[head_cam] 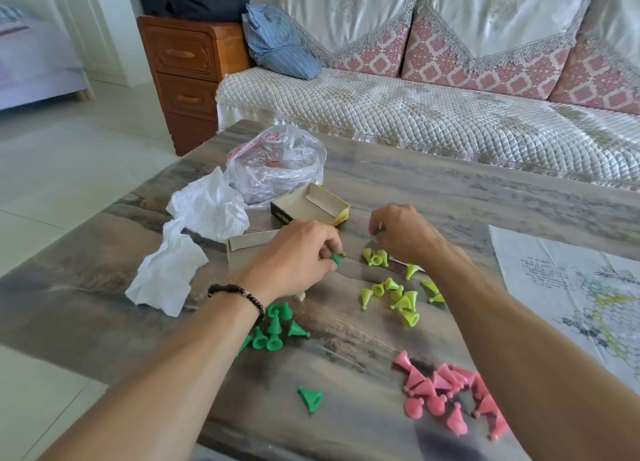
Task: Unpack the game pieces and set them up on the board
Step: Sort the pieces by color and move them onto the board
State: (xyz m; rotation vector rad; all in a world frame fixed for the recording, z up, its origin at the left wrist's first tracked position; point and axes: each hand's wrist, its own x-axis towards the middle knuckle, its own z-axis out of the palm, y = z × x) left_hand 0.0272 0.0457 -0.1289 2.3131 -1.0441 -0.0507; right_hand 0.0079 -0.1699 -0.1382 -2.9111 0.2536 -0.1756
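Pinching a dark green piece (335, 259) at its fingertips, left hand (298, 256); right hand (401, 234) pinching another green piece (377, 232)

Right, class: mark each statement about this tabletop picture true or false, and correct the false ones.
1. The left hand pinches a dark green cone-shaped plastic piece. True.
2. The pink cone-shaped pieces stand on the printed paper game board. False: they lie in a heap on the grey marbled table, off the board.
3. The small open cardboard box lies beside the clear plastic bag. True.
4. The yellow-green cone-shaped pieces are inside the box. False: they lie scattered on the table.
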